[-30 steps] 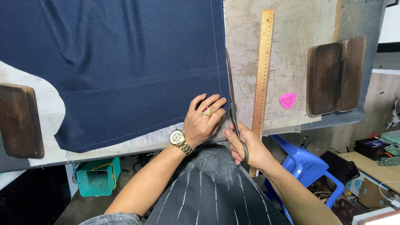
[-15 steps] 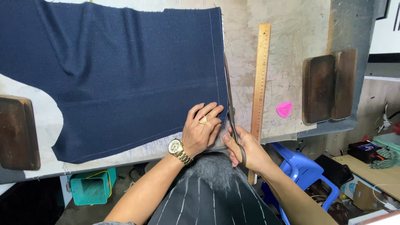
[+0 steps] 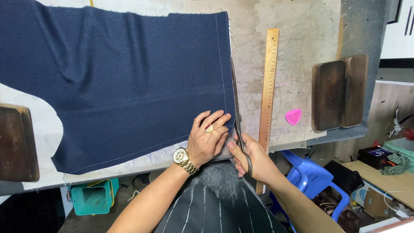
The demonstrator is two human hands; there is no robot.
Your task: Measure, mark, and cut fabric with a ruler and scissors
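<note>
Our left hand (image 3: 207,140) lies fingers flat on the navy woven cloth (image 3: 129,82), near right corner. Right hand (image 3: 252,159) grips long steel shears (image 3: 235,99); keep blades tracking the chalk line.

Scuffed worktable (image 3: 302,26); blue plastic chair (image 3: 319,181), perhaps a teal bin (image 3: 91,197) below.

Materials & finish, cutting worktop

Navy cloth (image 3: 129,82): matt woven, fine-grained, w/ pale chalk lines. Scissors (image 3: 236,108): dull grey metal. Ruler (image 3: 268,82): yellowish wood, worn. Worktop (image 3: 297,47): rough, scratched, chalk-marked board. Two blocks (image 3: 340,92): dark smooth wood. Watch (image 3: 182,158): glossy gold metal. Chalk (image 3: 293,116): matt pink.
</note>
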